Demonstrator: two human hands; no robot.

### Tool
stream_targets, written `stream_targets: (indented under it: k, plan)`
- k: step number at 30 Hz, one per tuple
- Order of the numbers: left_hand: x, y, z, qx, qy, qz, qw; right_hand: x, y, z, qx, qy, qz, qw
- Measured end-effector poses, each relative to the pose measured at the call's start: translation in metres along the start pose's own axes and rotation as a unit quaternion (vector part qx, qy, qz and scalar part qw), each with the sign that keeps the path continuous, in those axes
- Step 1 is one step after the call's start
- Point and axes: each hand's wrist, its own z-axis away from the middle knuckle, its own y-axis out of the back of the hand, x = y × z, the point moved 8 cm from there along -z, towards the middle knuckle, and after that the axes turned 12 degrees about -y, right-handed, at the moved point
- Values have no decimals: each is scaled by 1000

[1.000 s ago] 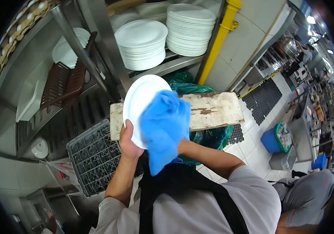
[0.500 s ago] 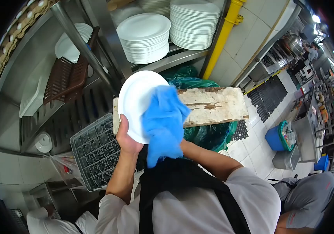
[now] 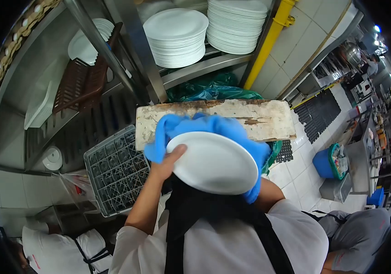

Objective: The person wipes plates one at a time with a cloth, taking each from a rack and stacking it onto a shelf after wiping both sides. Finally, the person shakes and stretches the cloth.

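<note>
One white plate (image 3: 213,164), not set down, near side of the board (image 3: 268,119); your left hand's (image 3: 162,170) fingers grip its edge. Blue cloth (image 3: 195,124) around it; right fingers hidden, grip unclear. Beyond the board: left stack (image 3: 177,39), right stack (image 3: 236,27), condition unreadable.

From the head view I see my left hand (image 3: 167,164) gripping a white plate (image 3: 216,163) by its edge, thumb on top. A blue cloth (image 3: 232,130) bunches behind the plate, hiding my right hand. Beyond lies a worn board (image 3: 268,119); a grey rack (image 3: 118,169) sits near my left forearm.
</note>
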Motion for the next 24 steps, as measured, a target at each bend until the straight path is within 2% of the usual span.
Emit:
stream_targets:
  k: [1,2,3,4,5,6,7,8,9,10,11,12,13,14,16,17,18,20,21,22,24]
  plan:
    - [-1,-5,3,11,-23,-10,1000,-4,-7,7,-2,-13,47,999]
    - [-3,-5,8,22,-47,-21,998,58,-100,-13,35,-130,-188,973]
    - [-9,4,15,26,-22,-149,988,56,-111,-31,122,-198,-429,873]
    - [-16,5,18,29,-22,-148,988,42,-125,-11,-67,-88,-754,648]
    - [-11,6,20,65,-102,-66,990,42,-114,-3,-69,-51,-629,772]
    - [-3,6,25,102,-179,16,978,43,-107,7,-71,-14,-486,871]
    - [14,6,17,143,-288,-50,946,53,-113,19,-75,-46,-461,883]
    - [18,5,17,148,-282,-50,947,65,-118,30,-79,-78,-436,893]
    - [24,3,17,150,-260,-26,954,39,-55,54,109,88,-164,977]
    - [25,2,19,152,-236,-3,960,17,-38,76,214,168,111,956]
    - [22,2,19,154,-227,-5,962,20,-21,78,174,107,48,978]
    - [15,-6,15,109,-199,69,972,26,-12,81,135,41,-16,990]
    - [11,-18,11,61,-167,143,974,29,-14,78,124,21,-50,991]
    - [10,-28,6,53,-155,143,976,21,-19,70,134,53,-21,989]
    - [-7,-36,0,215,-52,300,928,4,-33,52,170,107,89,976]
    - [-5,-36,-2,214,-75,208,951,-3,-40,42,198,132,165,957]
    - [-9,-35,0,204,-69,201,956,-6,-44,39,230,144,253,929]
    - [-18,-25,10,227,-80,255,937,-13,-41,41,311,154,427,835]
    - [13,-45,22,147,-187,99,966,-14,-37,48,339,159,481,793]
    - [7,-36,22,147,-181,97,967,-11,-31,57,355,162,517,762]
    - [3,-29,16,-9,-221,131,966,-1,-23,73,377,179,564,712]
